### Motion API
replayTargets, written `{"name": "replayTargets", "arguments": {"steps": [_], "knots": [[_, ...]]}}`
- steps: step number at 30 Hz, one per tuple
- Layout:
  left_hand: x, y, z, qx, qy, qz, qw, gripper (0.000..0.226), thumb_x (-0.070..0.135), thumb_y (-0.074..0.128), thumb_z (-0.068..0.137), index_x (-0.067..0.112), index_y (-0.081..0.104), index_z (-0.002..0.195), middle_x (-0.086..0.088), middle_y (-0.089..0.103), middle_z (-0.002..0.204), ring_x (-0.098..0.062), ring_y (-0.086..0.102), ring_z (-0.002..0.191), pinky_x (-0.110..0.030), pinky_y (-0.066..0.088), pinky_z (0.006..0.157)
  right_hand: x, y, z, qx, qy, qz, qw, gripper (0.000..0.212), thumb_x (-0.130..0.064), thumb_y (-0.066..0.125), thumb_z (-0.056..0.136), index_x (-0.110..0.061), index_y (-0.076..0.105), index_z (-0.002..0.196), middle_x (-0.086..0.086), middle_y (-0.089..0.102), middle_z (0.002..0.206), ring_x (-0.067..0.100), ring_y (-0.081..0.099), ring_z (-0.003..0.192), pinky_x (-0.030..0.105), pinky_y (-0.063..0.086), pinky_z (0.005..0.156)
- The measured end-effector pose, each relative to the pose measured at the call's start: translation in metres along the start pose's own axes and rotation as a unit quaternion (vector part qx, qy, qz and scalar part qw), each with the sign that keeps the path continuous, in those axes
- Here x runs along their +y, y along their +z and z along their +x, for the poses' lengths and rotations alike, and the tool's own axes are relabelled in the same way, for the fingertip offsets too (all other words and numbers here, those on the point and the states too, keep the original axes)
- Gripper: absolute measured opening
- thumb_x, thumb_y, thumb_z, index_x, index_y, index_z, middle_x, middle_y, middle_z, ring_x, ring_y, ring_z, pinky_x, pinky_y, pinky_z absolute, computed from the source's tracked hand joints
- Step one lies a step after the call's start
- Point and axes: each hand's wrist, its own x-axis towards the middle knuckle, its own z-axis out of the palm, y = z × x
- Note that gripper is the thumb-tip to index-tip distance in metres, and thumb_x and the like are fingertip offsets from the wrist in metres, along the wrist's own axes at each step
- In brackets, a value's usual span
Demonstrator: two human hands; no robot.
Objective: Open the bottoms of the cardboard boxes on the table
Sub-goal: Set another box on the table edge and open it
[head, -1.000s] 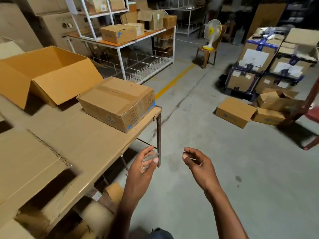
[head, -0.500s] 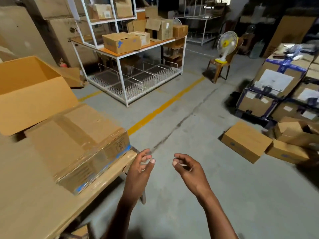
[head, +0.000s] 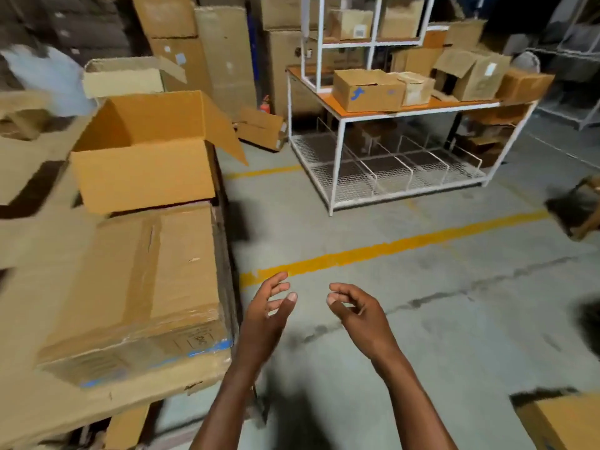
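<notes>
While both hands (head: 269, 306) (head: 354, 306) stay loosely spread, the seemingly taped box (head: 139, 287) looms nearer.

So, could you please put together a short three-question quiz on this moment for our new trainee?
1. True or false: the left hand is holding the taped box.
2. Which box on the table has its flaps open?
A. the orange-brown box behind the taped one
B. the taped box with blue print
C. neither
3. Fill in: the painted line on the floor beyond the right hand is ____.

Key:
1. False; both hands are over the floor, touching nothing.
2. A
3. yellow
</notes>
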Motion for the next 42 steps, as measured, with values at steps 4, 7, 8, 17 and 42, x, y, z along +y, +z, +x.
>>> {"name": "replayTargets", "arguments": {"steps": [4, 7, 8, 17, 42], "knots": [[0.008, -0.001, 0.024, 0.129, -0.017, -0.023, 0.991, 0.052, 0.058, 0.064, 0.081, 0.044, 0.057, 0.13, 0.012, 0.066, 0.125, -0.004, 0.062, 0.114, -0.033, 0.051, 0.099, -0.018, 0.004, 0.089, -0.118, -0.044, -0.044, 0.991, 0.019, -0.022, 0.072, 0.091, -0.034, 0.071, 0.107, -0.01, 0.074, 0.096, -0.003, 0.064, 0.074, 0.025, 0.048, 0.075], [0.016, -0.005, 0.036, 0.203, -0.033, -0.039, 0.978, 0.043, 0.038, 0.067, 0.091, 0.036, 0.058, 0.133, 0.01, 0.066, 0.127, 0.002, 0.062, 0.112, -0.025, 0.05, 0.098, -0.035, 0.032, 0.137, -0.208, -0.09, -0.064, 0.972, 0.021, -0.016, 0.071, 0.092, -0.033, 0.07, 0.104, -0.008, 0.073, 0.095, 0.0, 0.063, 0.077, 0.022, 0.047, 0.074], [0.018, -0.007, 0.042, 0.226, -0.038, -0.034, 0.973, 0.039, 0.031, 0.066, 0.094, 0.034, 0.058, 0.133, 0.009, 0.065, 0.127, 0.005, 0.061, 0.111, -0.022, 0.049, 0.097, -0.041, 0.043, 0.152, -0.234, -0.105, -0.063, 0.964, 0.021, -0.014, 0.07, 0.092, -0.032, 0.069, 0.104, -0.008, 0.072, 0.096, 0.0, 0.063, 0.079, 0.019, 0.047, 0.073], [0.02, -0.038, 0.115, 0.397, -0.056, -0.007, 0.916, 0.033, 0.034, 0.061, 0.098, 0.039, 0.059, 0.131, 0.021, 0.063, 0.126, 0.008, 0.06, 0.111, -0.016, 0.048, 0.091, -0.075, 0.152, 0.259, -0.429, -0.128, -0.063, 0.892, 0.022, -0.02, 0.069, 0.094, -0.027, 0.07, 0.114, -0.008, 0.074, 0.107, -0.003, 0.068, 0.094, 0.014, 0.05, 0.082], [-0.044, -0.077, 0.121, 0.726, -0.39, 0.222, 0.521, 0.028, 0.04, 0.065, 0.092, 0.031, 0.07, 0.118, -0.002, 0.059, 0.134, -0.025, 0.051, 0.127, -0.05, 0.042, 0.103, -0.134, 0.392, 0.426, -0.672, -0.331, -0.272, 0.604, 0.043, -0.03, 0.065, 0.094, -0.027, 0.057, 0.136, 0.0, 0.06, 0.137, 0.019, 0.055, 0.127, 0.033, 0.043, 0.104]]}}
